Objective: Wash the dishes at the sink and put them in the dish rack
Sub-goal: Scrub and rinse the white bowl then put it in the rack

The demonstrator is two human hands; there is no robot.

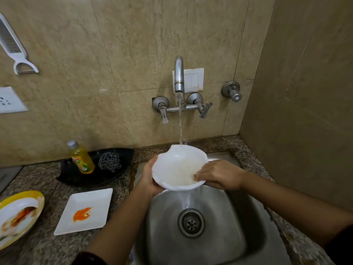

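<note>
A white bowl (pixel 178 165) is held above the steel sink (pixel 235 236), tilted toward me, with water from the wall tap (pixel 179 77) falling on its far rim. My left hand (pixel 148 178) grips the bowl from below on its left side. My right hand (pixel 217 175) holds the bowl's right rim, with its fingertips inside the bowl on the wet inner wall. On the counter to the left lie a white square plate (pixel 95 201) with an orange smear and a yellow-rimmed plate (pixel 11 203) with food remains. No dish rack is in view.
A black tray (pixel 122 155) at the back left holds a yellow dish soap bottle (pixel 82 159) and a steel scrubber (pixel 109 161). A peeler (pixel 11 44) hangs on the tiled wall. A side wall stands close on the right. The sink drain (pixel 191 222) is uncovered.
</note>
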